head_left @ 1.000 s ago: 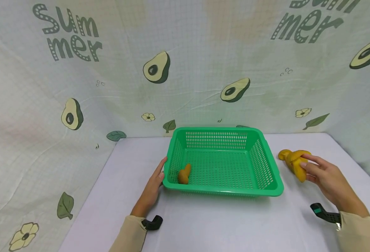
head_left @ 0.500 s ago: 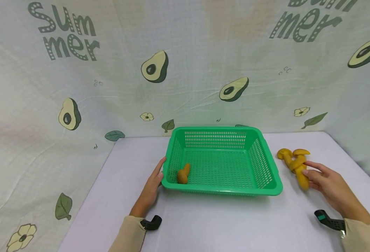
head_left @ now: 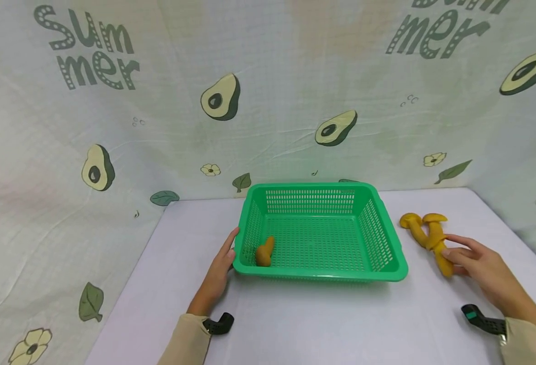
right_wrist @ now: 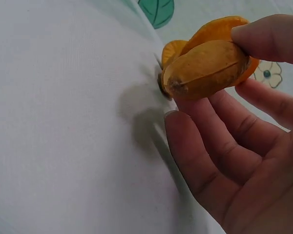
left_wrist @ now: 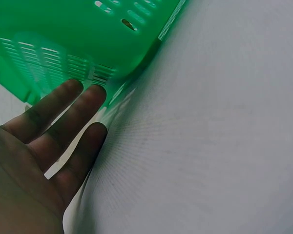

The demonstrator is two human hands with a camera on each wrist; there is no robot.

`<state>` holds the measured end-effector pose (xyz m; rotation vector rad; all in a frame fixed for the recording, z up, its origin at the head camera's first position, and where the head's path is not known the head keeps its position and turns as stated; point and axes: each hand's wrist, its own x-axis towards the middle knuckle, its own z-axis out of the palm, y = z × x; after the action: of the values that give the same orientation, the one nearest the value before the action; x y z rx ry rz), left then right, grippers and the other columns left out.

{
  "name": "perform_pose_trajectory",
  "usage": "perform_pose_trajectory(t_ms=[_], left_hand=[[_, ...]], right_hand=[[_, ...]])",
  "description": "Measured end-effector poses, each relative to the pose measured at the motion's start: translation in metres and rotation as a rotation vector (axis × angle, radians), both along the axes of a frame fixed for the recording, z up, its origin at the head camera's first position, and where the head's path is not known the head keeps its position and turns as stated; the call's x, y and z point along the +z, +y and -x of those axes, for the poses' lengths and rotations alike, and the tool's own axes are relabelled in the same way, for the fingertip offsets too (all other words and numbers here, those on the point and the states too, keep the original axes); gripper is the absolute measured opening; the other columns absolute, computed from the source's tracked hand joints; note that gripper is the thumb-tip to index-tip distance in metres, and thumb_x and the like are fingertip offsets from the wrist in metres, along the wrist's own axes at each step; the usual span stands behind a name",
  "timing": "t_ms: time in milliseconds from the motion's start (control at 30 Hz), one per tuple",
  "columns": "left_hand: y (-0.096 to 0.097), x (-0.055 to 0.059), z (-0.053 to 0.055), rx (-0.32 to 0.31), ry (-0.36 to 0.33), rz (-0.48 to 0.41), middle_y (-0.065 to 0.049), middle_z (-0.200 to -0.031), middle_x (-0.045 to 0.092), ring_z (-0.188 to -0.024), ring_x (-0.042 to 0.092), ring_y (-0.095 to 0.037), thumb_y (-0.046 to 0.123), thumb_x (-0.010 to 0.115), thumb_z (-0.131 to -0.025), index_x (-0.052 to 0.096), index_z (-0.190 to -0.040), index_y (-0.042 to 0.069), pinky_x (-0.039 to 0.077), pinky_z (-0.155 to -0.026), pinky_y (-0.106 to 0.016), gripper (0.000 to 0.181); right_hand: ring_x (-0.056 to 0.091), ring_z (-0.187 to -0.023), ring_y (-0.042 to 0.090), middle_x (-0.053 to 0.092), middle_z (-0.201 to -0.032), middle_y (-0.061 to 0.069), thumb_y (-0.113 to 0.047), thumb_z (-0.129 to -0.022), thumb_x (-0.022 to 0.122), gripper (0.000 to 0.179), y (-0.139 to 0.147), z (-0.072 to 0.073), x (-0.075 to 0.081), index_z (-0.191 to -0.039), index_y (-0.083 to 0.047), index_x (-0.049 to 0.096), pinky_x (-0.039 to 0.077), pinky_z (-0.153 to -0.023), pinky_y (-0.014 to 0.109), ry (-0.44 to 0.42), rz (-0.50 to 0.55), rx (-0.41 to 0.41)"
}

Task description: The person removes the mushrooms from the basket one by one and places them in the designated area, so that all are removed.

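Observation:
My right hand point(head_left: 487, 266) pinches the stem of a yellow mushroom point(head_left: 435, 233) between thumb and fingers, to the right of the basket. A second yellow mushroom point(head_left: 412, 224) leans against it on the left, their stems meeting. Seen from the right wrist, the rounded stem end point(right_wrist: 205, 70) points at the camera and hides most of the caps. With fingers extended, my left hand point(head_left: 217, 274) touches the left wall of the green plastic basket point(head_left: 318, 276). Inside that basket, at the near left corner, lies a small brown mushroom point(head_left: 264, 255).
A white cloth covers the table point(head_left: 322, 324). Behind it hangs a cloth backdrop point(head_left: 277, 101) printed with avocados and leaves. A black strap device sits on each wrist, the left one point(head_left: 220, 323) and the right one point(head_left: 482, 320).
My right hand has moved slightly right and nearer, and the yellow mushroom has turned so its cap points away and its stem toward me. My left hand stays on the basket.

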<state>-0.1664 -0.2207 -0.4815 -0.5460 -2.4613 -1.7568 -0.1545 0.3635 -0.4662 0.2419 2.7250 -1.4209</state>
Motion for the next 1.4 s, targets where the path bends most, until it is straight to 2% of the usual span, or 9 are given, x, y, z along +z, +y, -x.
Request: perform_pose_trajectory(t_ms=[100, 200, 667, 900, 1000, 1167, 1400], left_hand=[[0.0, 0.0003, -0.0002, 0.004, -0.007, 0.001, -0.003, -0.165, 0.02, -0.148, 0.022, -0.029, 0.03, 0.026, -0.111, 0.022, -0.161, 0.028, 0.027, -0.11, -0.065, 0.05], [-0.0002, 0.0006, 0.0004, 0.004, -0.009, 0.001, -0.002, -0.165, 0.02, -0.148, 0.023, -0.03, 0.029, 0.026, -0.111, 0.022, -0.161, 0.028, 0.028, -0.109, -0.065, 0.05], [-0.0004, 0.0017, 0.0015, -0.002, 0.0, 0.002, -0.001, -0.165, 0.021, -0.149, 0.022, -0.029, 0.031, 0.026, -0.111, 0.022, -0.161, 0.029, 0.027, -0.11, -0.066, 0.05], [-0.0012, 0.0001, 0.003, -0.01, 0.012, -0.005, -0.003, -0.165, 0.021, -0.149, 0.02, -0.029, 0.025, 0.027, -0.111, 0.023, -0.161, 0.027, 0.024, -0.111, -0.064, 0.05], [-0.0019, 0.0, 0.0027, -0.011, 0.024, -0.007, -0.004, -0.165, 0.02, -0.149, 0.02, -0.03, 0.022, 0.027, -0.11, 0.023, -0.161, 0.026, 0.024, -0.111, -0.065, 0.051], [-0.0024, -0.0021, 0.0011, 0.001, 0.024, -0.006, -0.003, -0.165, 0.022, -0.148, 0.023, -0.03, 0.026, 0.026, -0.111, 0.023, -0.161, 0.028, 0.026, -0.11, -0.065, 0.051], [-0.001, -0.0019, -0.002, 0.019, -0.008, 0.006, 0.002, -0.164, 0.023, -0.148, 0.024, -0.029, 0.033, 0.027, -0.111, 0.023, -0.16, 0.034, 0.03, -0.108, -0.066, 0.05]], right_hand=[[0.061, -0.08, 0.005, 0.062, -0.122, 0.025, -0.048, -0.101, 0.056, 0.081, 0.0, 0.001, 0.001, -0.152, 0.008, 0.027, 0.053, -0.064, 0.025, -0.015, -0.066, 0.012], [0.061, -0.08, 0.006, 0.059, -0.125, 0.031, -0.048, -0.1, 0.056, 0.08, -0.0003, 0.0006, 0.0016, -0.152, 0.007, 0.029, 0.052, -0.063, 0.026, -0.009, -0.112, 0.03], [0.059, -0.075, 0.009, 0.064, -0.113, 0.029, -0.041, -0.101, 0.058, 0.071, -0.0045, -0.0013, 0.0043, -0.146, 0.01, 0.036, 0.05, -0.059, 0.027, 0.061, -0.216, 0.044], [0.061, -0.083, 0.021, 0.062, -0.114, 0.031, -0.046, -0.101, 0.058, 0.075, -0.0037, 0.0008, 0.0047, -0.146, 0.01, 0.036, 0.05, -0.06, 0.03, 0.042, -0.259, 0.062], [0.062, -0.087, 0.023, 0.062, -0.116, 0.031, -0.044, -0.1, 0.059, 0.074, -0.0039, 0.0022, 0.0042, -0.146, 0.009, 0.037, 0.05, -0.061, 0.029, 0.059, -0.26, 0.073], [0.064, -0.089, 0.026, 0.063, -0.114, 0.029, -0.037, -0.1, 0.062, 0.068, -0.0044, 0.0016, 0.0016, -0.145, 0.009, 0.039, 0.05, -0.062, 0.028, 0.088, -0.288, 0.106], [0.064, -0.093, 0.036, 0.063, -0.112, 0.029, -0.042, -0.098, 0.064, 0.073, -0.0061, -0.001, -0.0011, -0.143, 0.01, 0.039, 0.05, -0.065, 0.031, 0.082, -0.322, 0.101]])
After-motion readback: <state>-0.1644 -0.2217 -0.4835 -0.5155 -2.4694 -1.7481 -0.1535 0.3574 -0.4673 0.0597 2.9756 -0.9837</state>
